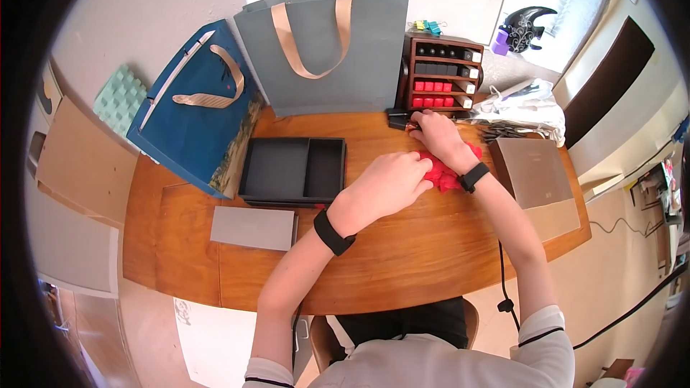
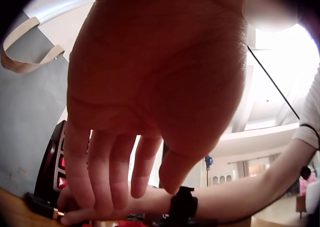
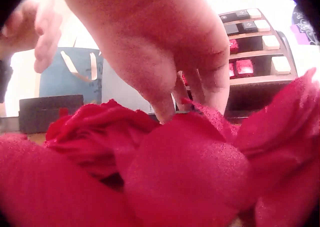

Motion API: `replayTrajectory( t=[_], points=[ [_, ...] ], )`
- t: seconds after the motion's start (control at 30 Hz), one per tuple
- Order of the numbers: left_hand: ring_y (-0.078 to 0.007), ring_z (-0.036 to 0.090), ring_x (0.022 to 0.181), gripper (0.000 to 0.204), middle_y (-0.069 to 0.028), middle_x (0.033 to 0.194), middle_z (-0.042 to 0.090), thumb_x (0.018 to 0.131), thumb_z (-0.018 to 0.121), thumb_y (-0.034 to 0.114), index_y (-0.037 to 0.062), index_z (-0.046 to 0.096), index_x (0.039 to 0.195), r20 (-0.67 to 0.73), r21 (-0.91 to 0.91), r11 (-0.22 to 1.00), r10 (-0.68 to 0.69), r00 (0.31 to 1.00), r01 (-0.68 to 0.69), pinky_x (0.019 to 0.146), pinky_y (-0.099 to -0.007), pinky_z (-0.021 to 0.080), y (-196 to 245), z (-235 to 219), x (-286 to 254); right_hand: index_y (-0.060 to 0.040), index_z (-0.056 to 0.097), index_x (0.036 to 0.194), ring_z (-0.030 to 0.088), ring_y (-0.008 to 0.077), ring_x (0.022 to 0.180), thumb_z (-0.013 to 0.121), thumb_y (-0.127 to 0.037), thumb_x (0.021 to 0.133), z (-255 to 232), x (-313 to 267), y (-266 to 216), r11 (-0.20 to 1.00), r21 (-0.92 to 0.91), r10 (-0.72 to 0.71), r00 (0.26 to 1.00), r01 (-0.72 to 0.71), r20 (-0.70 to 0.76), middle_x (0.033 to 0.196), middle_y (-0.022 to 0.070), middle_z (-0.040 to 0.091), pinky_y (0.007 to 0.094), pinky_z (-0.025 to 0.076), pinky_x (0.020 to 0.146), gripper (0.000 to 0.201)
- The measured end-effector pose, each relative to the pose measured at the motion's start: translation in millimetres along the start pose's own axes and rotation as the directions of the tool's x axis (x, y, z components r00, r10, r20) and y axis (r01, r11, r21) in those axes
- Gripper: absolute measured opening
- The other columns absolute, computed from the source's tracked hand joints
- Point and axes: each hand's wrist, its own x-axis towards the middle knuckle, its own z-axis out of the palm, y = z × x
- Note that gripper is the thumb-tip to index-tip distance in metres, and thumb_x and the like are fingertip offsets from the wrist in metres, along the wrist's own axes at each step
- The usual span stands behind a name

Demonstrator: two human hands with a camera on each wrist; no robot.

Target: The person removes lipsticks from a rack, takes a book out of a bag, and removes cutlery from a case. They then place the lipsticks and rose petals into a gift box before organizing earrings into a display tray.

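Observation:
My left hand (image 1: 388,183) hovers with relaxed fingers beside red fabric-like petals (image 1: 447,174); in the left wrist view the palm (image 2: 155,77) faces the camera, holding nothing. Past the petals, my right hand (image 1: 440,136) reaches to the foot of the small rack (image 1: 407,72). Its thumb and fingertips pinch a small dark object (image 1: 413,126), mostly hidden, beside a black item (image 1: 396,119). The right wrist view has red petals (image 3: 185,172) in front, with the right hand (image 3: 165,52) pointing down behind them.
At the back stand a grey bag (image 1: 323,57) and a blue bag (image 1: 194,115). An open black box (image 1: 277,170) and a grey lid (image 1: 251,227) lie left. A brown box (image 1: 535,172), dark clips (image 1: 503,132) and a white cloth bag (image 1: 528,106) are right.

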Motion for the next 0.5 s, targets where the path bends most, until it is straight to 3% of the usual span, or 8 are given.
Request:
replayTrajectory(
  t=[0.17, 0.37, 0.5],
  points=[
    [-0.0388, 0.068, 0.093, 0.028, -0.0193, 0.097, 0.069, 0.097, 0.066, 0.025, 0.0002, 0.067, 0.11, 0.01, 0.0, 1.0, -0.007, 1.0, 0.007, 0.083, -0.0482, 0.056, 2, -1, 0, -0.0015, 0.067, 0.095, 0.07, 0.0409, 0.088, 0.074, -0.017, 0.087, 4, 5, 1, 0.997, 0.063, -0.037, 0.999, 0.037, 0.005, 0.092, 0.022, 0.068, 0.0499, 0.057, 0.078, 0.019],
    [-0.0389, 0.068, 0.094, 0.028, -0.0189, 0.101, 0.068, 0.097, 0.067, 0.025, 0.0004, 0.067, 0.109, 0.017, 0.012, 1.0, -0.022, 1.0, 0.022, 0.084, -0.0479, 0.056, 2, 1, 1, -0.0016, 0.072, 0.089, 0.07, 0.0403, 0.089, 0.072, -0.014, 0.087, -1, 6, -4, 0.999, 0.039, 0.033, 0.997, -0.036, 0.067, 0.089, 0.0233, 0.07, 0.0507, 0.057, 0.08, 0.013],
    [-0.0392, 0.067, 0.096, 0.029, -0.0182, 0.11, 0.065, 0.095, 0.069, 0.025, 0.0015, 0.068, 0.111, -0.321, 0.039, 0.993, -0.09, 0.943, 0.108, 0.086, -0.0477, 0.055, 4, 4, -4, -0.0027, 0.075, 0.093, 0.07, 0.04, 0.09, 0.073, -0.014, 0.086, -20, -6, -6, 0.995, 0.1, 0.01, 0.999, -0.015, 0.051, 0.09, 0.0229, 0.072, 0.0494, 0.057, 0.082, 0.014]
  ],
)
